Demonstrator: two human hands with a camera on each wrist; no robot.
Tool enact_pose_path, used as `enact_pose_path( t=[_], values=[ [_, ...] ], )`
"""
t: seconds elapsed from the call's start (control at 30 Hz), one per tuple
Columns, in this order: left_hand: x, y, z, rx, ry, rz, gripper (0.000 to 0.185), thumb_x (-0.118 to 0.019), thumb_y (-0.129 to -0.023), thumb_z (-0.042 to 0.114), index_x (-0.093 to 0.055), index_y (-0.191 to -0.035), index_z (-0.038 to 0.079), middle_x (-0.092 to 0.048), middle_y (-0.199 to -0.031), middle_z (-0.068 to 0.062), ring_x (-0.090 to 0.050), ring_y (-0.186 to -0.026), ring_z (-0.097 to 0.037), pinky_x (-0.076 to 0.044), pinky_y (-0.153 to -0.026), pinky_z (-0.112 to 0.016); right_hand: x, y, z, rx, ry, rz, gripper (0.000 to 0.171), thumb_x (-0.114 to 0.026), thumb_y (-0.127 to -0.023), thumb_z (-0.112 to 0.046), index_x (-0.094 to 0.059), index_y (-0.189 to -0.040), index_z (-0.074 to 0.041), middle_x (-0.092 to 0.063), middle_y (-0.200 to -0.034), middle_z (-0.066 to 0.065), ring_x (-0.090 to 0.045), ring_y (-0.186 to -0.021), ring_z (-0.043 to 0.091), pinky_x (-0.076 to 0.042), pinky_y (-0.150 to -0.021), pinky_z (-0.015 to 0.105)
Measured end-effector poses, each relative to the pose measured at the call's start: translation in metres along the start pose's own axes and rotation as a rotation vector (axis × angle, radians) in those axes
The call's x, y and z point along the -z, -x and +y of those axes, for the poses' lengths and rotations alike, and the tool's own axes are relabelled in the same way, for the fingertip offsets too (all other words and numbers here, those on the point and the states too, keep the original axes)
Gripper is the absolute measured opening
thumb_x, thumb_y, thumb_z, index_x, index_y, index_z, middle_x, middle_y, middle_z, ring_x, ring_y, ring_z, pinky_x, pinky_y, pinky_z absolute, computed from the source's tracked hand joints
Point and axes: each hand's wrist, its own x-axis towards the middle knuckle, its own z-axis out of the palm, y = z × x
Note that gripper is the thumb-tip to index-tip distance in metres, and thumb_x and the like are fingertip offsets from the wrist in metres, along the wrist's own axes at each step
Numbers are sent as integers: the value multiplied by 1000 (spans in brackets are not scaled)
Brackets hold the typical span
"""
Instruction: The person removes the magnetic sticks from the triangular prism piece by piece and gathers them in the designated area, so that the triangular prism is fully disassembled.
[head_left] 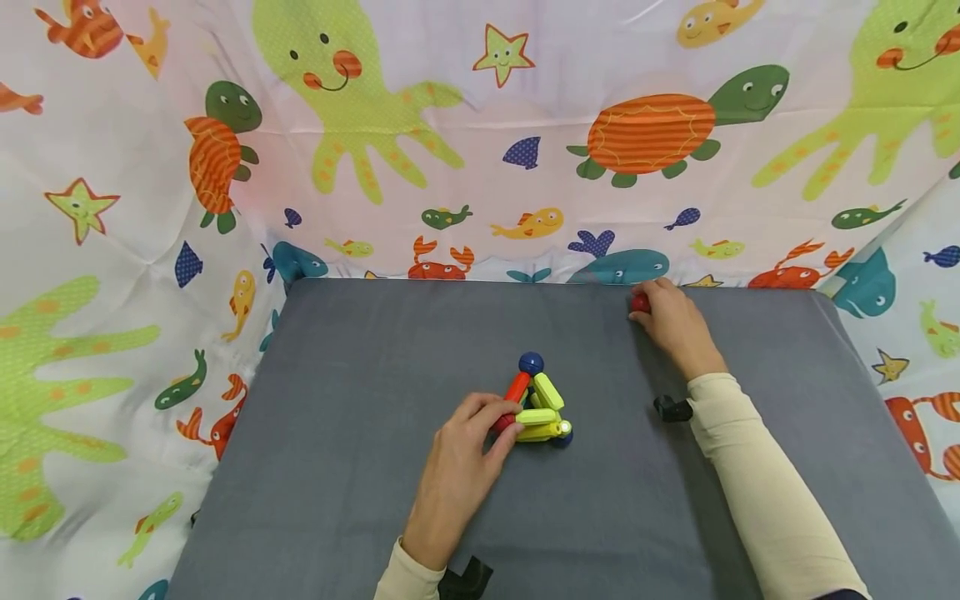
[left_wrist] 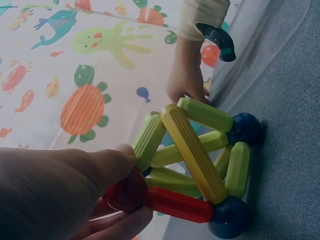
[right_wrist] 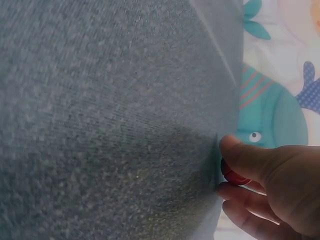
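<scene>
Near the middle of the table, my left hand (head_left: 459,462) pinches a red ball (left_wrist: 127,190) on a frame of toy building rods and balls. Yellow-green rods (head_left: 547,391), a yellow rod (left_wrist: 194,155) and red rods (left_wrist: 180,204) run between balls. One blue ball (head_left: 531,362) is at the frame's far end, and another blue ball (left_wrist: 229,217) shows in the left wrist view. Far to the right, by the table's back edge, my right hand (head_left: 678,329) grips a separate red ball (right_wrist: 233,172) between thumb and fingers; the fingers partly cover it.
A grey cloth covers the table (head_left: 360,358). Behind it and at the sides hangs a white curtain (head_left: 442,175) printed with sea animals, meeting the table's back edge. Black straps (head_left: 672,408) circle both wrists.
</scene>
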Motion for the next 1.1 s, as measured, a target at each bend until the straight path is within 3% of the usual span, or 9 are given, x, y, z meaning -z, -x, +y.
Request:
enact_pose_path(
  t=[0.33, 0.5, 0.7, 0.9, 1.1],
  values=[
    [-1, 1, 0, 7, 25, -17, 23, -83, -95, 22, -78, -118, 22, -65, -116, 6, -68, -98, -10, -61, -85, -34, 8, 11, -6, -49, 21, 13, 55, -82, -96, -19, -57, -142, -1, -58, -132, 28, -62, -110, 49, -51, -89, 69],
    [-1, 1, -1, 5, 11, -8, 25, -84, -94, 22, -78, -118, 22, -65, -117, 4, -68, -97, -11, -61, -85, -34, 31, 30, -43, -27, -12, 40, 56, -80, -98, -26, -58, -145, -4, -59, -137, 24, -64, -110, 44, -52, -89, 67],
    [0, 2, -2, 1, 8, -3, 25, -84, -94, 22, -78, -118, 22, -65, -116, 5, -68, -96, -11, -61, -82, -34, 53, 63, -96, 14, -103, -6, 45, -73, -103, -30, -63, -141, -7, -70, -128, 16, -68, -110, 35, -55, -89, 60],
    [0, 3, -3, -3, 22, 2, 25, -83, -94, 21, -78, -118, 23, -65, -117, 6, -68, -95, -9, -60, -81, -31, 52, 92, -138, 92, -168, -16, 39, -71, -104, -37, -69, -133, -11, -76, -117, 5, -72, -103, 26, -60, -88, 53],
    [-1, 2, -2, -22, 20, 2, 25, -83, -94, 21, -78, -119, 22, -65, -116, 6, -68, -94, -9, -60, -82, -32, 40, 109, -163, 87, -223, -12, 38, -72, -103, -38, -72, -131, -12, -77, -113, 2, -73, -100, 23, -61, -87, 49]
  ],
)
